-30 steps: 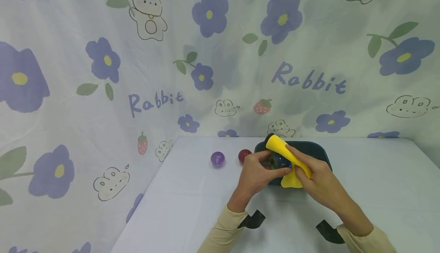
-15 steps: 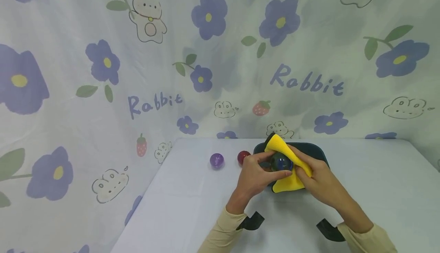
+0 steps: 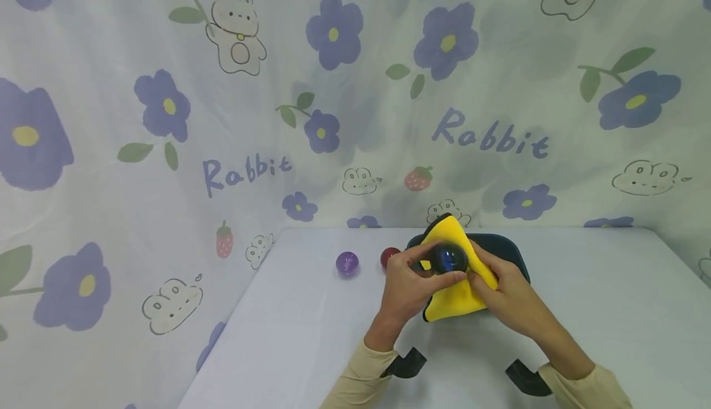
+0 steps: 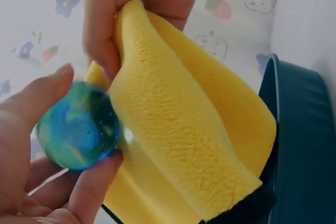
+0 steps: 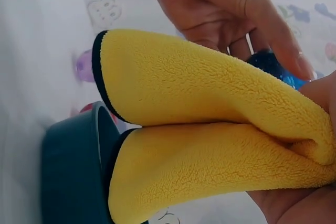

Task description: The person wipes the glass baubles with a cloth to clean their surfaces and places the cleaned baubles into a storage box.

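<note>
Mid-wipe on the blue ball [image 3: 449, 258] right now. My left hand [image 3: 408, 289] has it pinched between thumb and fingers [image 4: 31, 98], held up just over the dark green bin [image 3: 508, 252] at the back of the tabletop [image 3: 611, 310]. My right hand [image 3: 508, 298] grips the folded yellow cloth [image 3: 452, 295] and presses it against the ball's side. My guess is I'm only partway: the purple ball [image 3: 347, 263] and red ball [image 3: 389, 256] sit on the tabletop left of the bin, apparently untouched.
</note>
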{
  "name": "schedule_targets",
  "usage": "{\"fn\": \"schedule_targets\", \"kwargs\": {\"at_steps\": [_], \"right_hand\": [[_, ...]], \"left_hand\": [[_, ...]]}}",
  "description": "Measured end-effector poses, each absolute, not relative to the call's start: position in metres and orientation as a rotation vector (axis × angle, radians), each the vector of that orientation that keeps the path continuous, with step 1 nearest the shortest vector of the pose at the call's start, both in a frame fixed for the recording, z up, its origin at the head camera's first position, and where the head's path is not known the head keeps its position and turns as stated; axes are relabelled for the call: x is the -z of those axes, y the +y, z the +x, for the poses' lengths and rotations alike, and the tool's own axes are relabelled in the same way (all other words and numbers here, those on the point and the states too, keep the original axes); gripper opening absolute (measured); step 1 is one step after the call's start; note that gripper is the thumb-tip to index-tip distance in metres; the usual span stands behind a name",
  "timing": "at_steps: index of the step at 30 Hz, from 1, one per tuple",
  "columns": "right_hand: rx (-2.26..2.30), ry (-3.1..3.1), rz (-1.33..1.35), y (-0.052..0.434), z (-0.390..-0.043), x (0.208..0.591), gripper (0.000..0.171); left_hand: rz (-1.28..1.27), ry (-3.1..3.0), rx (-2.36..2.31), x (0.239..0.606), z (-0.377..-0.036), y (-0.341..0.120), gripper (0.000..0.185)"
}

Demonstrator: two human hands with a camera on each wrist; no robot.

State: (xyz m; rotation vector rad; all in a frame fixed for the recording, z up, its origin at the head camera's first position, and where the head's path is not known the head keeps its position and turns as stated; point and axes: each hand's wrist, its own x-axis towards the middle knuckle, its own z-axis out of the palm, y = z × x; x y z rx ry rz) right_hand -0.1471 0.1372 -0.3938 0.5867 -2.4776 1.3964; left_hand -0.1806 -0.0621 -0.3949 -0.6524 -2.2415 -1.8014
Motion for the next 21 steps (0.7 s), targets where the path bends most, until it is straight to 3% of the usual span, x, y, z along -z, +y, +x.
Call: {"fn": "schedule_targets", "kwargs": {"at_steps": [13,21], "right_hand": [[-1.433,-2.524,0.534,0.134,-0.141,0.388,0.061],[-1.384,-2.519,0.522,0.136,-0.132,0.379,0.059]], "left_hand": [[-0.605,-2.184,1.877,0.395,-0.186,-0.063,0.063],[-0.593,-2.230,1.842,0.393,-0.188,-0.067,0.057]]}}
